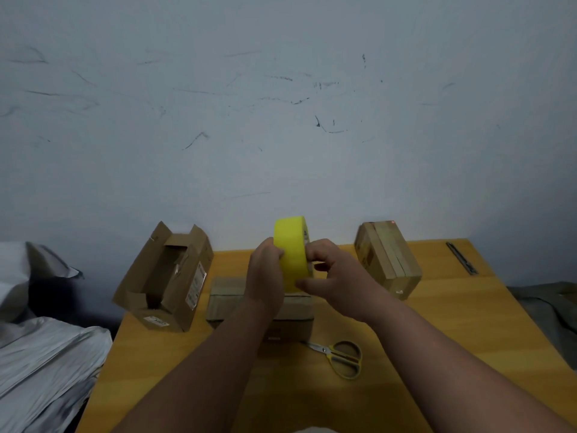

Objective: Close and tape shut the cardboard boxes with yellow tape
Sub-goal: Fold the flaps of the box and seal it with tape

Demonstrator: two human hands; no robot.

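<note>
A roll of yellow tape (291, 245) stands on edge in the air above the middle cardboard box (228, 300), whose flaps are closed. My left hand (265, 273) grips the roll's left side. My right hand (331, 276) holds its right side, fingers curled at the rim. An open cardboard box (165, 279) with raised flaps sits at the table's left. A closed box (388, 259) with pale tape along its top stands at the right.
Yellow-handled scissors (340, 357) lie on the wooden table (468, 323) in front of the middle box. A dark metal strip (462, 257) lies near the table's far right corner. Grey plastic bags (40, 354) pile up left of the table. A scuffed wall rises behind.
</note>
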